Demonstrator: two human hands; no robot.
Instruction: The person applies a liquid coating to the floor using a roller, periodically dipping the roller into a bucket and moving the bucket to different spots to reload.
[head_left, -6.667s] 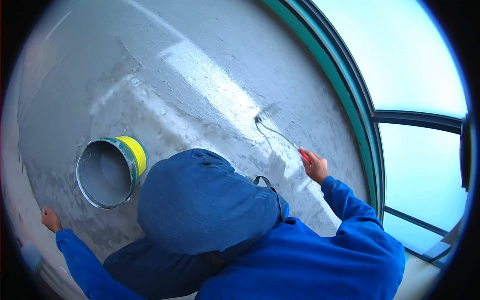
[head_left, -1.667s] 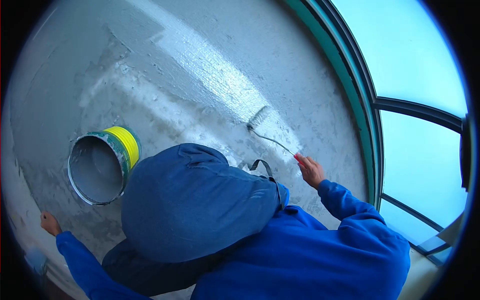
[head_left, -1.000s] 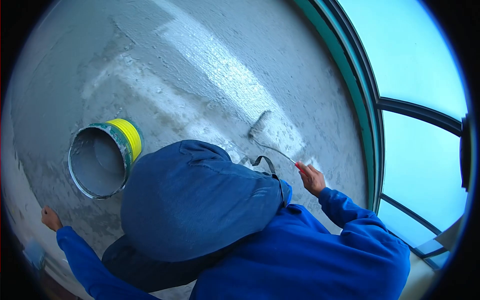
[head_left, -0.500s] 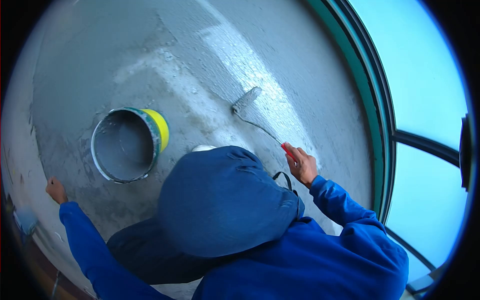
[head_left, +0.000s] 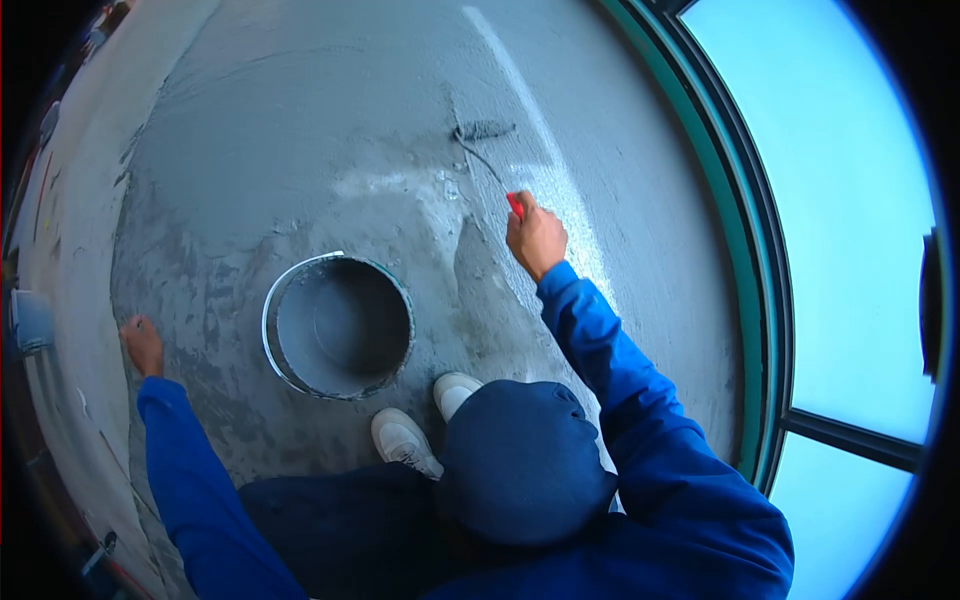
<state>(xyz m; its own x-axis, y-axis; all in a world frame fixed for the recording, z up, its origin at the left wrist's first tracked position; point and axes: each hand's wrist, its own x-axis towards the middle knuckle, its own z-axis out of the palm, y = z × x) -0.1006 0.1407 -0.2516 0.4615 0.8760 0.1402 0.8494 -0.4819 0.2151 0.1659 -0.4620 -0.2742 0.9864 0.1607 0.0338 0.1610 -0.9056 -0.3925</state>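
My right hand (head_left: 537,238) is wrapped round the red handle (head_left: 515,204) of a paint roller. The roller's grey-coated sleeve (head_left: 486,130) lies on the wet-looking grey floor (head_left: 300,110), ahead of the hand. A bucket (head_left: 408,310) with grey material inside and a wire handle stands on the floor before my feet. Off to the far left, left of the bucket, my left hand (head_left: 143,345) has its fingers curled; whether it holds anything is too small to tell.
A green-framed glass window (head_left: 840,220) curves along the right side. My white shoes (head_left: 402,440) stand close below the bucket. A pale bucket (head_left: 32,320) is at the far left edge, near a pale strip of floor (head_left: 75,220).
The roller and my right hand have moved forward and left. The view has shifted, so the bucket appears farther right and lower, and both shoes now show.
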